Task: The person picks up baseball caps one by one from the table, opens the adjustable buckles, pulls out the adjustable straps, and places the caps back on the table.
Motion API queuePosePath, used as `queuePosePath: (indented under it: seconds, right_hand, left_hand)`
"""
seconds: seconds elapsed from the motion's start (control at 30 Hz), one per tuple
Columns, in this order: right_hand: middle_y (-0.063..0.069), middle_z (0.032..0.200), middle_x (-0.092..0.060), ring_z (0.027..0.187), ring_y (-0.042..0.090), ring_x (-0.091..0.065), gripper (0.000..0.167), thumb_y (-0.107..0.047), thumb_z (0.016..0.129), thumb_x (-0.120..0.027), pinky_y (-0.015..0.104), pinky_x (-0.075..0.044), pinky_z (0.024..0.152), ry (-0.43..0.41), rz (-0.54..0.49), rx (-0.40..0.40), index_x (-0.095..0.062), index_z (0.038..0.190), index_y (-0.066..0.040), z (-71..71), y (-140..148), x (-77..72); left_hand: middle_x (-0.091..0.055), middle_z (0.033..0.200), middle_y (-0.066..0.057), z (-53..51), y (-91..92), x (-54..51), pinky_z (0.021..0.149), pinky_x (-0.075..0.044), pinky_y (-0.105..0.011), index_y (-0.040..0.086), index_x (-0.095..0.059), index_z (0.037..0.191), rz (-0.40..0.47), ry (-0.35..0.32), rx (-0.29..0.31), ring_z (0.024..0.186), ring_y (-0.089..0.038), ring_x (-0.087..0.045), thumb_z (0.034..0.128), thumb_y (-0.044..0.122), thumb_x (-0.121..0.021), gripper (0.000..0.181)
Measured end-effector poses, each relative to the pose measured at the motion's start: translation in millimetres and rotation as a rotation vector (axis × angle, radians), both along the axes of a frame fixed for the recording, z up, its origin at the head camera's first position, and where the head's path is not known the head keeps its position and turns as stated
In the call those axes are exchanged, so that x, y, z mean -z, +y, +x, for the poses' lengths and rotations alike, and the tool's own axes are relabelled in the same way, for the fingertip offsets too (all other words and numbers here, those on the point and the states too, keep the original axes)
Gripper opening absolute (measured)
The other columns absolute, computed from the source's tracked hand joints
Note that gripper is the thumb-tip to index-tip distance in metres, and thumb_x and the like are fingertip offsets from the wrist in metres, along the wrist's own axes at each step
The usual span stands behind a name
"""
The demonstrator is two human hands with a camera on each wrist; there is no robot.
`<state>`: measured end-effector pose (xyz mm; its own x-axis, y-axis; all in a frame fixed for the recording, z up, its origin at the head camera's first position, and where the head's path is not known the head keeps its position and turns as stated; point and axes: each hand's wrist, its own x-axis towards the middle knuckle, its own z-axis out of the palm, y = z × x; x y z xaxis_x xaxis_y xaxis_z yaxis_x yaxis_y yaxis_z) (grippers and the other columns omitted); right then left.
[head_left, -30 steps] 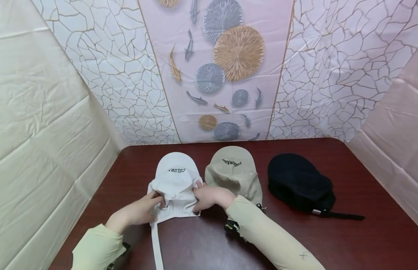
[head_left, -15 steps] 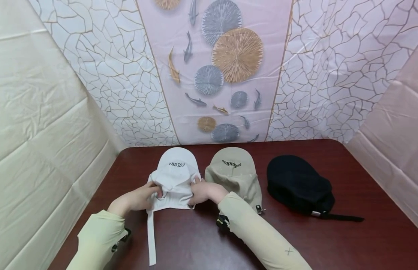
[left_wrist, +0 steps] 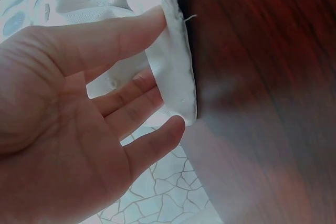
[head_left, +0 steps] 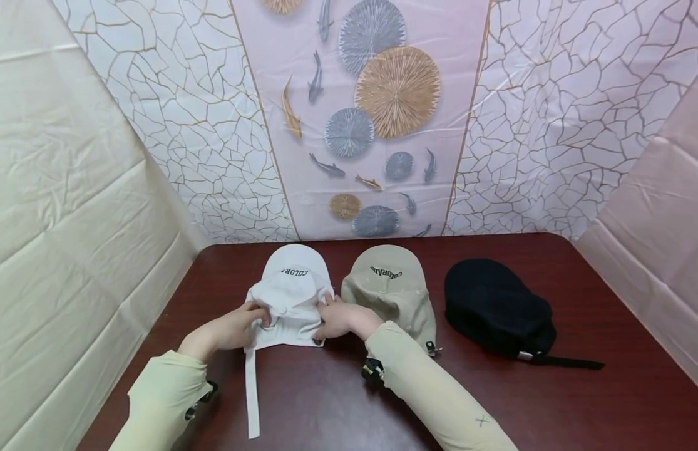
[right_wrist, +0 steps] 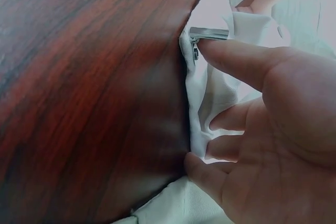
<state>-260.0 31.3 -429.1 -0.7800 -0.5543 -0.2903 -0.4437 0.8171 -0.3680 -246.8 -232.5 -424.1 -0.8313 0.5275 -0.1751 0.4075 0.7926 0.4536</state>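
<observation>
White baseball cap [head_left: 287, 293], beige baseball cap [head_left: 387, 285] and black cap [head_left: 497, 307]: quantity three, one of each colour, in a row across the dark red table [head_left: 326, 407]. The white baseball cap is located left of centre in the head view. Its brim [head_left: 295, 257] points to the top of the frame; the long axis runs near vertical. One loose white strap [head_left: 251, 394] extends from the left end of the hem toward the frame's bottom edge. Hands: two, both on the white baseball cap. The left hand [head_left: 227, 329] is partly closed and grips the left side, thumb and fingers on opposite faces of the fabric. The right hand [head_left: 345, 318], also partly closed, grips the right side; its thumb touches one metal buckle [right_wrist: 209, 33] at the hem.
</observation>
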Motion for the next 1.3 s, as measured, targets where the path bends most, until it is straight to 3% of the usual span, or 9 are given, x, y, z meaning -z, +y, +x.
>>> queuePosePath:
  seconds: [0.13,0.27,0.47,0.6,0.7,0.83,1.03,1.2,1.3]
  right_hand:
    - [0.027,0.161,-0.021,0.148,0.045,-0.021,0.079,-0.037,0.093,-0.067,0.042,-0.020,0.120,0.001,-0.021,0.018,-0.034,0.155,0.000,0.7,1.2,0.8]
    - [0.028,0.157,-0.031,0.144,0.043,-0.032,0.076,-0.034,0.091,-0.070,0.040,-0.028,0.117,0.039,-0.066,0.028,-0.040,0.150,0.003,0.7,0.8,1.2]
    - [0.030,0.140,-0.051,0.130,0.037,-0.052,0.065,-0.031,0.090,-0.070,0.042,-0.042,0.106,0.142,-0.189,0.061,-0.052,0.138,0.008,3.2,-6.9,-9.6]
    - [0.032,0.144,-0.048,0.135,0.040,-0.047,0.067,-0.031,0.089,-0.071,0.048,-0.038,0.110,0.193,-0.195,0.102,-0.050,0.139,0.009,2.6,-9.4,-21.2]
    - [0.034,0.147,-0.042,0.139,0.043,-0.041,0.073,-0.031,0.090,-0.072,0.050,-0.032,0.114,0.191,-0.193,0.111,-0.045,0.143,0.010,3.4,-6.5,-26.0]
    - [0.034,0.152,-0.036,0.145,0.043,-0.032,0.079,-0.031,0.091,-0.072,0.049,-0.025,0.118,0.190,-0.214,0.113,-0.037,0.148,0.012,5.1,4.1,-29.5]
    - [0.033,0.153,-0.035,0.146,0.044,-0.027,0.071,-0.020,0.093,-0.071,0.049,-0.021,0.119,0.282,-0.260,0.118,-0.038,0.146,0.015,12.2,38.6,-44.9]
    - [0.033,0.147,-0.043,0.141,0.048,-0.034,0.059,-0.018,0.092,-0.073,0.053,-0.026,0.116,0.366,-0.283,0.166,-0.050,0.136,0.015,18.8,101.9,-51.6]
    - [0.038,0.146,-0.040,0.140,0.053,-0.031,0.070,-0.024,0.093,-0.072,0.057,-0.026,0.115,0.384,-0.282,0.217,-0.042,0.141,0.018,28.7,150.8,-54.2]
  left_hand:
    - [-0.048,0.125,-0.015,3.2,0.4,0.9,0.081,-0.044,-0.038,0.016,-0.062,0.099,-0.019,0.018,-0.032,0.101,-0.028,-0.052,0.0717,-0.012,-0.072,0.040]
    - [-0.052,0.121,-0.016,10.8,-2.5,-2.7,0.076,-0.046,-0.038,0.014,-0.063,0.102,-0.052,0.127,-0.053,0.090,-0.023,-0.055,0.0738,-0.003,-0.078,0.036]
    - [-0.057,0.113,-0.013,22.5,-16.2,-24.8,0.074,-0.051,-0.044,0.007,-0.063,0.111,-0.063,0.327,-0.138,0.090,-0.025,-0.061,0.0808,0.012,-0.080,0.035]
    - [-0.058,0.122,-0.015,23.9,-16.7,-44.0,0.081,-0.052,-0.052,0.006,-0.062,0.119,-0.065,0.405,-0.187,0.108,-0.033,-0.062,0.0841,0.014,-0.079,0.040]
    - [-0.058,0.124,-0.015,21.8,-9.2,-50.2,0.082,-0.052,-0.054,0.006,-0.061,0.122,-0.067,0.427,-0.185,0.111,-0.033,-0.061,0.0845,0.016,-0.079,0.043]
    - [-0.059,0.123,-0.013,14.3,12.8,-52.5,0.078,-0.053,-0.052,0.008,-0.062,0.123,-0.063,0.449,-0.163,0.107,-0.031,-0.062,0.0839,0.019,-0.079,0.044]
    - [-0.060,0.122,-0.008,-1.9,65.3,-61.5,0.077,-0.054,-0.050,0.011,-0.062,0.124,-0.073,0.460,-0.092,0.104,-0.028,-0.064,0.0862,0.024,-0.078,0.043]
    - [-0.059,0.126,-0.008,-18.6,118.4,-70.8,0.085,-0.052,-0.044,0.012,-0.061,0.126,-0.010,0.449,0.024,0.108,-0.026,-0.062,0.0894,0.026,-0.076,0.042]
    - [-0.058,0.127,-0.008,-25.9,153.1,-78.1,0.089,-0.051,-0.042,0.012,-0.060,0.128,0.020,0.452,0.079,0.110,-0.024,-0.061,0.0899,0.026,-0.076,0.043]
